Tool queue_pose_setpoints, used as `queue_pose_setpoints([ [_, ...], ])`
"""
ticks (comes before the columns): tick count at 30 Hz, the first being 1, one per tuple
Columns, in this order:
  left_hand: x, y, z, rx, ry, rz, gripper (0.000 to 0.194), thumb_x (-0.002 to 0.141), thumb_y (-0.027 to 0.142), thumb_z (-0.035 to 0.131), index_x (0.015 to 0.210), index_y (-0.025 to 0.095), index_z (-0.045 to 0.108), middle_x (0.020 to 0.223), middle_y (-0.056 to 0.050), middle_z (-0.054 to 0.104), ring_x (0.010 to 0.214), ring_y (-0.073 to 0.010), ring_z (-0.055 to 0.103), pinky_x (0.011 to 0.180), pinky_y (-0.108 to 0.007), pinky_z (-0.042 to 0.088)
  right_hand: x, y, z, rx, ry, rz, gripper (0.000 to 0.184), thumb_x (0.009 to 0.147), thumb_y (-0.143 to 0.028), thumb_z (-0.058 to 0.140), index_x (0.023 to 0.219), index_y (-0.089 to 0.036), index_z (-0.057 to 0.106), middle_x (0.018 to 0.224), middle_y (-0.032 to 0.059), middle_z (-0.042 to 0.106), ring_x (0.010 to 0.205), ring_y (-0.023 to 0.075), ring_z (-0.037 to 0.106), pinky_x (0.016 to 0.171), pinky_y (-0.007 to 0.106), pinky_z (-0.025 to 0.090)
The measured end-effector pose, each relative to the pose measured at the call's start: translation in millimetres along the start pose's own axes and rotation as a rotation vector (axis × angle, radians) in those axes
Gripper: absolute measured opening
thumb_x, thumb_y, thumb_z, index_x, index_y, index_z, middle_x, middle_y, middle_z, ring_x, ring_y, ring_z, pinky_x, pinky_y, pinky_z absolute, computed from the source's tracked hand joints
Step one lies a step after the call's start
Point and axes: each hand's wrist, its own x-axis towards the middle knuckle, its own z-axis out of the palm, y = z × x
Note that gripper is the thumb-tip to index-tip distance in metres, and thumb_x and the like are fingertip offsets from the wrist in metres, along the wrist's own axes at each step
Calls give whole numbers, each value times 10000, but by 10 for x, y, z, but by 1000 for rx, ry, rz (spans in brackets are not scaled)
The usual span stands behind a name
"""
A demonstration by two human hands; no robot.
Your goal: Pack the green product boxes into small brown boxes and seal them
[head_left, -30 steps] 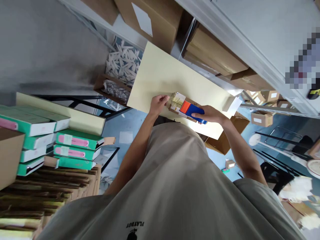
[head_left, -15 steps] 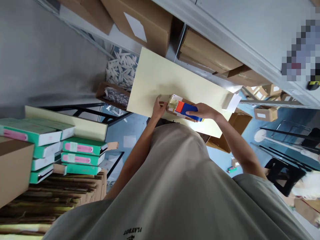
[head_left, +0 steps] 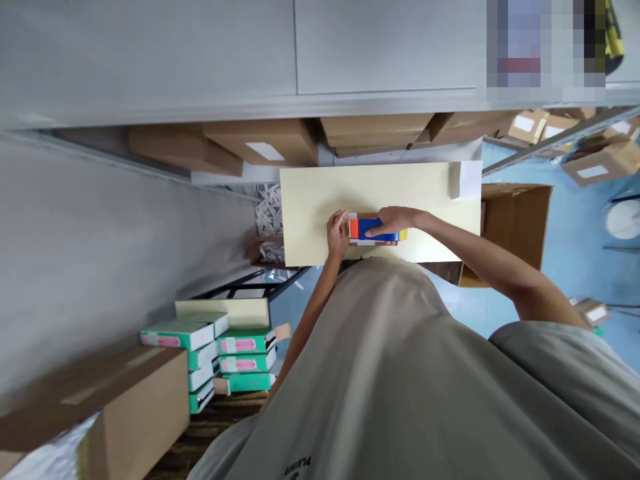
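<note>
The pale yellow rectangular table (head_left: pixel 310 193) stood in front of the person, and a small brown cardboard box with white patches (head_left: pixel 365 243) lay near the middle of its near half. Over that box, the right hand (head_left: pixel 397 219) held a blue oblong object with an orange-red end and a yellow tip (head_left: pixel 383 231). Its fingers were closed round the blue body, thumb on the upper face, and the orange-red end pointed to the table's left. The left hand (head_left: pixel 338 233) was at the left end of the small box, just beside the orange-red end, fingers bent and close together; whether they pinched anything could not be told.

A white block-shaped item (head_left: pixel 469 180) sat at the table's far right corner. Right of the table was a large open brown cardboard carton (head_left: pixel 517 233); to its left, a heap of thin white pieces (head_left: pixel 269 210) and a small brown carton of clear plastic (head_left: pixel 273 252). Beyond the table were closed brown cartons (head_left: pixel 375 132). Nearer than the table, on the left, green boxes with pink and white markings (head_left: pixel 247 345) were stacked.
</note>
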Motion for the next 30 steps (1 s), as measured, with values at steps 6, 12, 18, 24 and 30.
queue_pose_setpoints([
  [6, 33, 38, 20, 62, 7, -26, 529, 1167, 485, 375, 1360, 195, 773, 1425, -191, 717, 1410, -284, 630, 1288, -490, 458, -599, 455, -158, 85, 0, 69, 754, 706, -915, 861, 910, -190, 824, 688, 72, 777, 687, 261, 770, 693, 395, 617],
  [12, 34, -43, 64, 75, 63, 29, 554, 1154, 569, 408, 1328, 196, 780, 1349, -178, 735, 1343, -276, 678, 1245, -435, 497, -1142, 1233, -395, 79, 54, 299, 710, 680, -835, 953, 935, -181, 846, 771, 108, 801, 757, 295, 787, 700, 438, 625],
  [18, 30, -55, 64, 80, 69, 29, 555, 1142, 608, 441, 1336, 207, 773, 1370, -175, 729, 1366, -276, 674, 1253, -437, 500, -831, 1353, -327, 110, 60, 412, 723, 630, -755, 1025, 948, -131, 847, 774, 133, 798, 778, 331, 791, 704, 454, 616],
  [24, 22, -50, 60, 107, 69, 23, 564, 1146, 621, 436, 1347, 214, 771, 1385, -173, 728, 1385, -275, 675, 1240, -425, 514, -572, 1253, -175, 41, 28, 395, 801, 657, -849, 949, 1013, -138, 853, 711, 116, 773, 717, 334, 777, 667, 471, 609],
  [30, 26, -62, 81, 113, 73, 7, 548, 1147, 606, 436, 1346, 220, 769, 1384, -167, 727, 1382, -269, 676, 1247, -423, 510, -363, 1209, 13, -121, 117, 361, 607, 783, -744, 923, 983, -178, 836, 671, 94, 747, 762, 326, 784, 749, 443, 595],
])
